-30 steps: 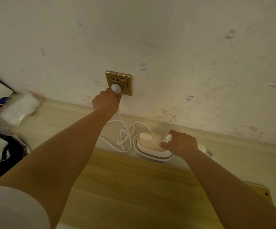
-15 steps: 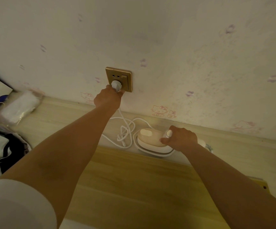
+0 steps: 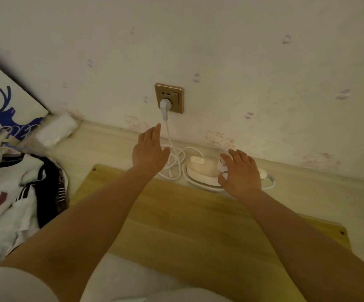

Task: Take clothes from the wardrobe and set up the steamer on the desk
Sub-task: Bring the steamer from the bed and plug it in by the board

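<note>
A white and beige handheld steamer (image 3: 200, 168) lies on its side on the desk by the wall. Its white cord (image 3: 173, 158) loops beside it and runs up to a white plug (image 3: 165, 104) seated in the gold wall socket (image 3: 177, 99). My left hand (image 3: 149, 150) hovers open below the plug, fingers straight, touching nothing. My right hand (image 3: 241, 171) is spread open over the steamer's right end, covering part of it, fingers apart. A pile of white, black and red clothes (image 3: 13, 192) lies at the left on the desk.
A yellow wooden board (image 3: 198, 225) lies on the pale desk (image 3: 102, 144) in front of me. A white plastic packet (image 3: 56, 131) sits near the wall at the left. A white board with a blue deer print (image 3: 7, 112) leans at the far left.
My left hand has let go of the plug, which stays in the socket, and has drawn back down. My right hand has opened and lifted off the steamer. The camera has pulled back.
</note>
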